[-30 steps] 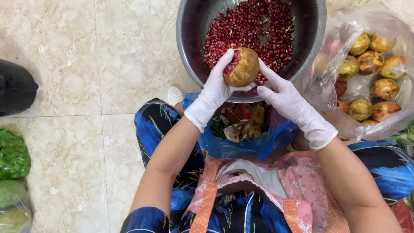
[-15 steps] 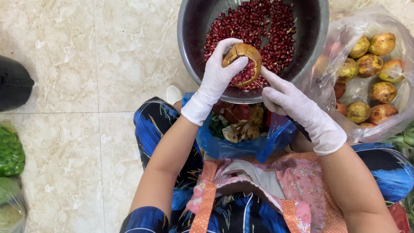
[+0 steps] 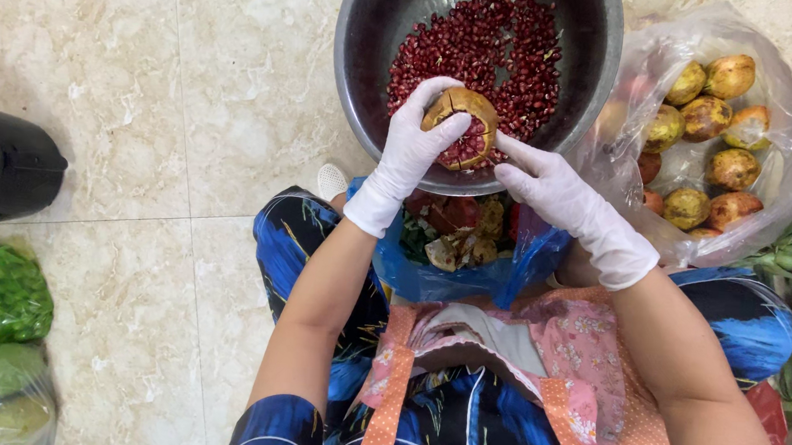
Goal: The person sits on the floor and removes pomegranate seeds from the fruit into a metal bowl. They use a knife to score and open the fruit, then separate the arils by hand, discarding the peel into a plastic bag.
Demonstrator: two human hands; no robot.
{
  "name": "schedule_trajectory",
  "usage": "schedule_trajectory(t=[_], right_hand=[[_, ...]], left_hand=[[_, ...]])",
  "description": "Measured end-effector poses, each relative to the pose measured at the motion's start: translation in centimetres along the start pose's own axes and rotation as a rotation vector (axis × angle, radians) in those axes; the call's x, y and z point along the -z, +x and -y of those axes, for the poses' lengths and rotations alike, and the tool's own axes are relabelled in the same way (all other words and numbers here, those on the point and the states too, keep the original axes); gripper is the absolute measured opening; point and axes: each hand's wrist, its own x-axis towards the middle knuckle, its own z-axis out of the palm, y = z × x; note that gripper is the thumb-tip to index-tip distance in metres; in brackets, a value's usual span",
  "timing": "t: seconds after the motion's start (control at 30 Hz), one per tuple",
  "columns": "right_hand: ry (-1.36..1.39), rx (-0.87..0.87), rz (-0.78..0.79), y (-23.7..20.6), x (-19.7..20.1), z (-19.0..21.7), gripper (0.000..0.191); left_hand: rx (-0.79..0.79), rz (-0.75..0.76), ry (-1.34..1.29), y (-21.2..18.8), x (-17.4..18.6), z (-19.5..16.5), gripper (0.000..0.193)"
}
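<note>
Marble-patterned beige floor tiles (image 3: 188, 90) spread under everything, and on them sits a big round grey metal bowl (image 3: 375, 30), its bottom covered with loose dark red pomegranate seeds (image 3: 488, 49). To the right, a clear plastic bag (image 3: 759, 216) bulges with whole yellow-brown pomegranates (image 3: 733, 169). Between the knees, a blue plastic bag (image 3: 448, 280) holds peel scraps. Over the bowl's near rim, the white-gloved left hand (image 3: 412, 152) has its grip clenched on the split-open pomegranate with brown rind (image 3: 462, 128), seeds facing out. The white-gloved right hand (image 3: 556, 194) is just beside it, grip released, fingertips (image 3: 508, 146) touching the fruit's edge.
</note>
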Motion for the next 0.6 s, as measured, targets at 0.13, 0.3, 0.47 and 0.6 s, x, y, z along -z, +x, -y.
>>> schedule_trajectory(t=[0.13,0.3,0.47,0.6], right_hand=[[0.147,-0.093,0.024,-0.1,0.4,-1.0,0.07],[0.158,-0.125,0.009,0.5,0.4,-2.0,0.063],[0.063,-0.123,-0.04,1.1,0.4,-1.2,0.06],[0.35,-0.166,0.08,-0.2,1.7,0.7,0.067]], left_hand=[[0.08,0.072,-0.203,0.5,0.6,2.3,0.041],[0.375,0.118,-0.705,0.8,0.5,5.5,0.047],[0.424,0.063,-0.802,1.2,-0.1,5.9,0.05],[0.487,-0.201,-0.706,1.9,0.2,4.7,0.049]])
